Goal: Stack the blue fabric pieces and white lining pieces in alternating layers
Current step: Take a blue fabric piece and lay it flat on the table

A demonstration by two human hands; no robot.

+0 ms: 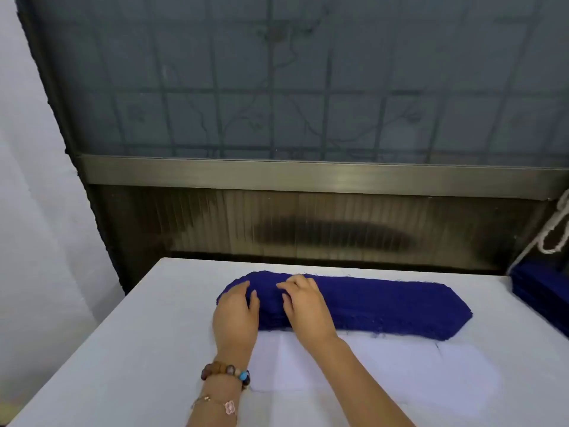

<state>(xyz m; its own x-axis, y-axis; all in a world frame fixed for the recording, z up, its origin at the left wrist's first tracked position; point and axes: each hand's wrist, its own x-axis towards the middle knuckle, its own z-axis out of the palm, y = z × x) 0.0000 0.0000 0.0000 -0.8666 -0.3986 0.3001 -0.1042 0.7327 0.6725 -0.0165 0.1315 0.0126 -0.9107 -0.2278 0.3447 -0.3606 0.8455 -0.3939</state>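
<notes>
Item 1: The white table (pixel 123 349) is carrying all the work. A thick stack of blue fabric pieces (pixel 385 303) is lying across its middle, running from 9 o'clock to 3 o'clock, with a rounded left end and a tapered right end.

Item 2: The white lining pieces (pixel 385 365) are lying flat on the table at 6 o'clock of the blue stack, touching its near edge. They are hard to separate from the white tabletop, so their count cannot be told.

Item 3: The left hand (pixel 235 315) is resting on the 9 o'clock end of the blue stack. Its fingers are lying pressed together over the top layer, with the thumb set apart toward 3 o'clock. The wrist is wearing a bead bracelet (pixel 226 371) and a thin chain with a flower charm (pixel 229 406).

Item 4: The right hand (pixel 303 306) is sitting on top of the same stack, just beside the left hand at its 3 o'clock. Its fingers are bending at the knuckles and spreading slightly, with the tips touching the top blue layer. Whether they are pinching a layer cannot be told.

Item 5: A second blue pile (pixel 542 291) is sitting at the table's 3 o'clock edge, partly cut off by the frame, with a white cord (pixel 554 232) hanging above it.

Item 6: A frosted glass panel (pixel 308 87) with a metal rail (pixel 308 177) is standing beyond the table at 12 o'clock.
</notes>
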